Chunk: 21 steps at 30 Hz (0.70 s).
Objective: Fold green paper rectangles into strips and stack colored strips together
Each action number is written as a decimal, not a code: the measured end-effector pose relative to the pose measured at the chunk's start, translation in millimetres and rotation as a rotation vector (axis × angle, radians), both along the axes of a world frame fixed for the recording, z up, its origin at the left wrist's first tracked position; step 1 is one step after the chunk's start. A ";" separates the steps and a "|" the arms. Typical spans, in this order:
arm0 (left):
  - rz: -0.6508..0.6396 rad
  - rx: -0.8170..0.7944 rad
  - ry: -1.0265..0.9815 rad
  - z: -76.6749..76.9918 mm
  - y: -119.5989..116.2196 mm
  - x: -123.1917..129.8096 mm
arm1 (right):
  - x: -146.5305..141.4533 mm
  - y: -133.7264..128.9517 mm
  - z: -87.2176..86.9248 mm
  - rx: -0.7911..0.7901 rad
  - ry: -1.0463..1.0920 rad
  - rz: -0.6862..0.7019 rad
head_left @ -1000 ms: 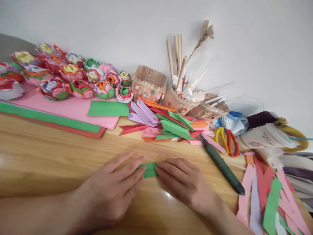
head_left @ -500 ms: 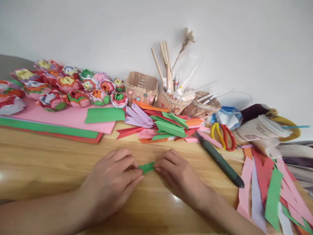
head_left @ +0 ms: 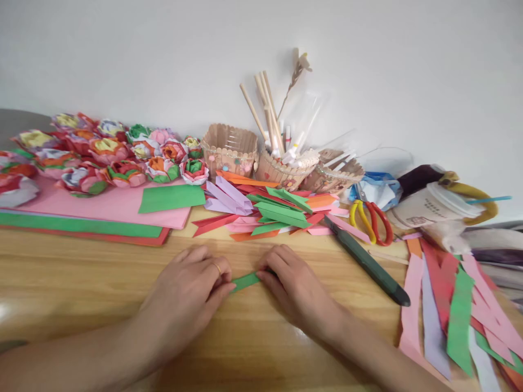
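A narrow folded strip of green paper [head_left: 245, 281] spans the gap between my two hands, low over the wooden table. My left hand [head_left: 192, 288] pinches its left end between thumb and fingers, with a ring on one finger. At the other end, my right hand [head_left: 292, 283] grips the strip with curled fingers. Both ends are hidden by the fingers. Just beyond my hands lies a pile of folded paper pieces [head_left: 281, 214] in green, red, pink, orange and purple.
Paper flowers [head_left: 108, 149] stand on stacked coloured sheets [head_left: 106, 204] at the left. Decorated wooden-stick baskets [head_left: 231, 155] line the wall. A dark green cutter-like tool [head_left: 368, 261], scissors [head_left: 371, 223], a white lidded cup [head_left: 437, 207] and loose paper strips [head_left: 460, 313] lie at the right.
The fingers of my left hand have shifted and curled in more on the strip, showing slightly more green. My right hand keeps its hold. The view has tilted slightly.
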<state>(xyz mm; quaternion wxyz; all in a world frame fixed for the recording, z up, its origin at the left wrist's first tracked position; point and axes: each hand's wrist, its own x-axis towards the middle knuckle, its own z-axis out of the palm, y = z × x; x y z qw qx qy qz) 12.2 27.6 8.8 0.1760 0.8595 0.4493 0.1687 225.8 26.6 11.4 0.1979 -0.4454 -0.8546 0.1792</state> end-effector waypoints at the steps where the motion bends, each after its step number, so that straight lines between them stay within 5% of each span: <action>1: -0.027 0.026 0.019 -0.7 0.7 -0.2 | -0.5 0.0 -0.2 -0.001 0.001 -0.003; 9: -0.278 0.381 0.155 -12.6 0.1 -0.6 | 1.0 3.0 -1.3 -0.019 -0.029 -0.050; 21: -0.306 0.672 0.181 -0.2 -6.2 -15.4 | 19.3 15.3 -2.1 -0.071 0.018 -0.087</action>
